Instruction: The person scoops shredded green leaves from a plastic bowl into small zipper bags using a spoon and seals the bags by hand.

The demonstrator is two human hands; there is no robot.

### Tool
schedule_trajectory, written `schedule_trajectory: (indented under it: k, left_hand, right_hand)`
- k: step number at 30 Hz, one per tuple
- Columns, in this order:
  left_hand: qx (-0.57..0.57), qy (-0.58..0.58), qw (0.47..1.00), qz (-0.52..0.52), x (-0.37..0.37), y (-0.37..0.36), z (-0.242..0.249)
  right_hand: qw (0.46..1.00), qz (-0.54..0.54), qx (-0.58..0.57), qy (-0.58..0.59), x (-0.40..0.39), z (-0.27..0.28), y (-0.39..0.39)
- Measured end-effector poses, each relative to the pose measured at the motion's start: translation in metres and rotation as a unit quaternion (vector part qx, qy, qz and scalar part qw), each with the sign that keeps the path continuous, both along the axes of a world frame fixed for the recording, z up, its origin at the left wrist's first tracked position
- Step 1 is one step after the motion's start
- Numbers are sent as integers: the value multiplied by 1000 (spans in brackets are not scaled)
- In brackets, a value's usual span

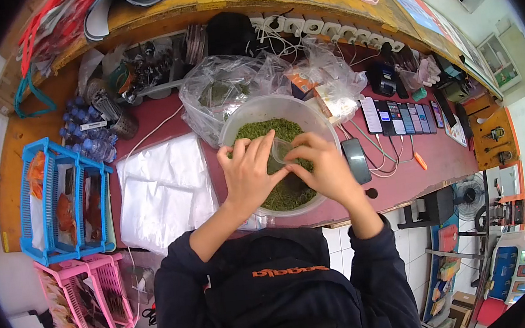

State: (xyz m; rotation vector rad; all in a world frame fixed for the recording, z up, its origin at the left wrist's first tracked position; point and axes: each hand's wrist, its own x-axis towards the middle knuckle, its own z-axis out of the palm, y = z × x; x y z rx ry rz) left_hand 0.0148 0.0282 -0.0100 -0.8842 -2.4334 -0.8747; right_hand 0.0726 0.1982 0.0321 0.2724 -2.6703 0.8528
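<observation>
A round translucent plastic tub (231, 124) stands on the table in front of me, holding a layer of chopped green dried leaves (283, 195). Above the leaves, inside the tub's outline, is a small clear plastic bag (280, 150). My left hand (249, 170) grips its left side, fingers pointing up and thumb reaching toward the right. From the other side my right hand (319, 166) pinches the bag with thumb and bent fingers. The two thumbs meet at its lower edge. How much is in the bag cannot be made out.
Flat clear plastic bags (163, 195) lie left of the tub, beside a blue basket rack (51, 203). A larger clear bag of green leaves (221, 92) sits behind the tub. Several phones (397, 118) with cables and a dark device (356, 161) lie to the right.
</observation>
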Motion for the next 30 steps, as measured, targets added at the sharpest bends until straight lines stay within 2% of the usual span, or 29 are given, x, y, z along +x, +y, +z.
schedule_trajectory:
  k: [2, 3, 4, 5, 6, 7, 8, 9, 10, 11, 12, 15, 16, 17, 19, 22, 26, 28, 30]
  left_hand:
    - [25, -3, 1000, 7, -2, -2, 18]
    - [25, -3, 1000, 13, -12, -9, 14]
    - [93, -175, 972, -124, -27, -21, 7]
    - [157, -337, 892, -256, -36, -30, 1]
    - [171, -279, 903, -278, -38, -32, 1]
    - [171, -277, 903, -281, -38, -32, 2]
    - [202, -334, 880, -269, -36, -33, 2]
    - [232, -390, 854, -254, -33, -34, 3]
    - [233, -391, 854, -253, -29, -33, 4]
    - [278, -432, 827, -229, -26, -31, 6]
    - [321, -469, 797, -205, -23, -28, 8]
    - [327, -479, 789, -204, -18, -28, 8]
    - [280, -456, 821, -199, -16, -30, 15]
    - [280, -455, 821, -199, -17, -31, 15]
    - [259, -344, 875, -223, -20, -31, 12]
    - [256, -404, 860, -178, -20, -37, 8]
    - [223, -366, 878, -212, -25, -40, 5]
    - [212, -356, 881, -228, -20, -33, 10]
    - [231, -377, 872, -209, -20, -30, 8]
  right_hand:
    - [999, 21, 22, -14, -7, -8, 1]
    - [999, 41, -7, -12, -7, -5, 5]
    - [997, 60, -38, -12, -6, -4, 5]
    - [997, 62, -39, -13, -5, -4, 3]
    - [994, 56, -91, -9, -4, -3, 2]
    - [989, 49, -141, -5, -3, 0, 1]
    - [979, -19, -201, -24, 1, 3, -5]
    - [979, -19, -200, -25, 1, -2, -3]
    - [948, -28, -299, -104, 1, -12, 1]
    - [901, -38, -394, -180, 1, -18, 2]
    - [886, -27, -419, -195, 2, -17, 1]
    - [891, 17, -433, -136, 8, -15, 0]
    - [875, 18, -457, -156, 9, -15, 1]
    - [875, 18, -457, -155, 10, -16, 0]
    - [857, -12, -481, -186, 11, -17, 0]
    - [883, -4, -454, -120, 18, -19, 1]
    - [880, -8, -464, -103, 17, -24, 4]
    - [909, 14, -405, -93, 13, -25, -3]
    - [909, 20, -408, -80, 13, -27, -2]
